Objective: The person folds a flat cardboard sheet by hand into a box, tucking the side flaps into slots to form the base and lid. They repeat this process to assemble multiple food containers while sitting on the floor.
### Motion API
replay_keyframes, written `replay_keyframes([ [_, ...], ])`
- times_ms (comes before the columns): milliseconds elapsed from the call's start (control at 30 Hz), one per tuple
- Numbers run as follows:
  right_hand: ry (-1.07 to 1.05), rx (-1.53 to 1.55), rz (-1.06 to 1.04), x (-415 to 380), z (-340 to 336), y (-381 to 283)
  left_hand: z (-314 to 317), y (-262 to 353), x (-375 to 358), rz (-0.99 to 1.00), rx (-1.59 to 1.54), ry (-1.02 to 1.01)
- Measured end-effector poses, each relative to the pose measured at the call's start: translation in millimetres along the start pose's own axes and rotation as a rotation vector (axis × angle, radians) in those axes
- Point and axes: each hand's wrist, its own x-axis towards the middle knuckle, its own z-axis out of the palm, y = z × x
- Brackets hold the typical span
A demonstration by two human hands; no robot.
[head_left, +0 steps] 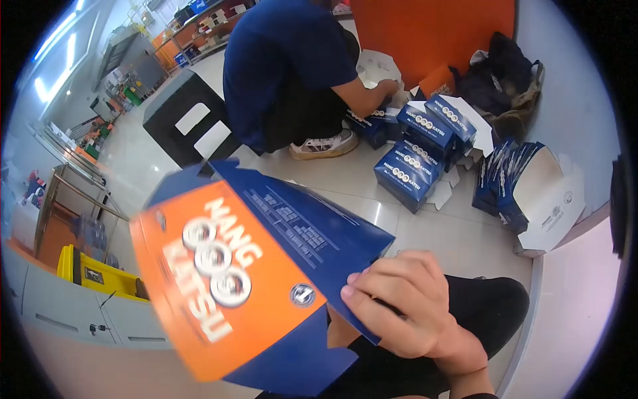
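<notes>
A partly folded cardboard food box (219,266), blue with an orange panel lettered "MANG KATSU", is held up close in front of me, tilted, with its flaps loose. My right hand (409,302) is closed on the edge of its blue side panel, thumb and fingers pinching the card. Behind the lower part of the box a small patch of skin shows; my left hand is otherwise hidden there, its fingers out of sight.
Ahead, a person (286,73) in a dark blue shirt crouches, handling white card. Folded blue boxes (409,173) are piled on the floor, and a nested stack of open cartons (525,186) stands right. A black stool (189,120) and yellow bin (100,272) are on the left.
</notes>
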Motion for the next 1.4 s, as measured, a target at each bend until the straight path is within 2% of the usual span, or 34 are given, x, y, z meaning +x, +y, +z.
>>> replay_keyframes([
  [167, 0.008, -0.012, -0.044, -2.9, 7.7, -1.4, -8.6, -0.3, -6.0, -0.02, -0.013, 0.027],
  [300, 0.09, -0.227, -0.01, -11.6, 14.9, -4.8, -13.5, -1.7, -8.6, -0.023, -0.011, 0.033],
  [367, 0.02, -0.173, 0.153, -14.0, 13.8, -9.0, -14.7, -3.2, -11.6, -0.03, -0.008, 0.038],
  [433, 0.052, -0.23, 0.11, -20.8, 25.3, -2.8, -15.9, -7.8, -18.2, -0.031, -0.004, 0.045],
  [533, 0.058, -0.29, 0.201, -25.4, 34.6, -6.9, -15.6, -18.3, -24.5, -0.035, -0.005, 0.061],
  [600, -0.023, -0.316, 0.336, -25.6, 34.3, -8.9, -12.7, -24.8, -25.9, -0.033, -0.005, 0.069],
  [700, -0.144, -0.366, 0.393, -23.9, 27.5, -10.5, -8.5, -32.3, -24.4, -0.026, 0.001, 0.07],
  [833, -0.171, -0.338, 0.336, -30.5, 28.6, -4.3, -6.0, -31.2, -24.6, -0.041, 0.02, 0.069],
  [967, 0.005, -0.149, 0.248, -28.0, 23.0, -0.4, -7.6, -18.2, -20.7, -0.063, 0.082, 0.045],
  [1100, 0.179, 0.072, 0.226, -24.8, 17.5, 1.1, 0.4, 0.6, 12.6, -0.053, 0.125, 0.0],
  [1400, 0.241, 0.176, 0.344, -36.7, 41.9, -10.3, 37.7, 18.9, 136.9, -0.035, 0.094, -0.171],
])
